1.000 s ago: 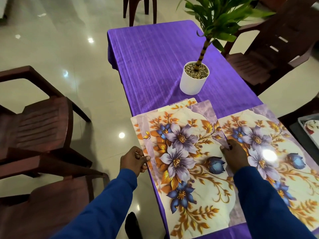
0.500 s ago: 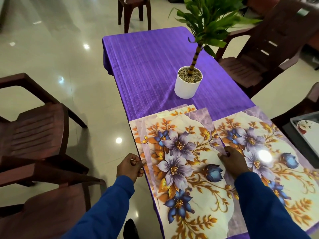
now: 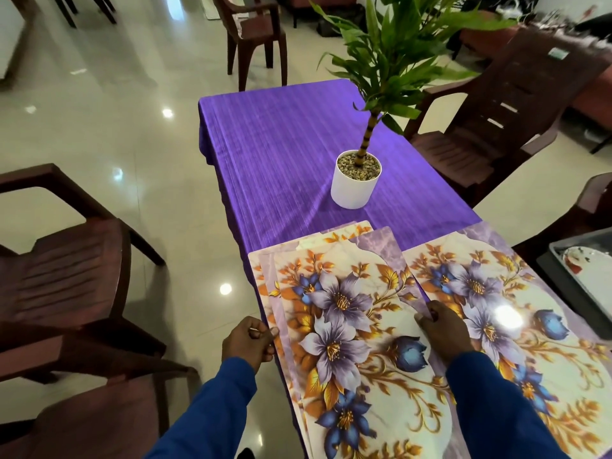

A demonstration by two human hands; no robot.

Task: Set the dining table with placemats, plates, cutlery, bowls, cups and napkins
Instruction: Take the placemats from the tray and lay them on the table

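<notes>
Left hand [image 3: 249, 342] had its fingers [image 3: 265, 333] pinched shut on the left edge of the placemat stack [image 3: 344, 326], right where the mats hung a bit past the worktop's edge. Right hand [image 3: 442, 329] was curled down on the stack's right edge, fingertips [image 3: 422, 321] tucked at the seam where the top mat met the next one over; looked like a grip on that edge, though I couldn't really tell whether it was holding or just pressing. Both sleeves blue.

The stack sat at the near left of the worktop [image 3: 281, 154], fanned so a few mats' corners peeked out at the far left. Long axis ran away from the person, toward the far end, skewed a little. A single placemat [image 3: 516, 313] lay just beside it on the right, same direction, edges touching or slightly overlapping. All had the same purple and blue flower print with gold leaves, no readable writing anywhere.

Farther out, a white potted plant [image 3: 356, 187] stood on the purple cloth, apart from the mats. Brown chairs [image 3: 66, 270] on both sides, and a grey tray [image 3: 563, 260] off the right edge.
</notes>
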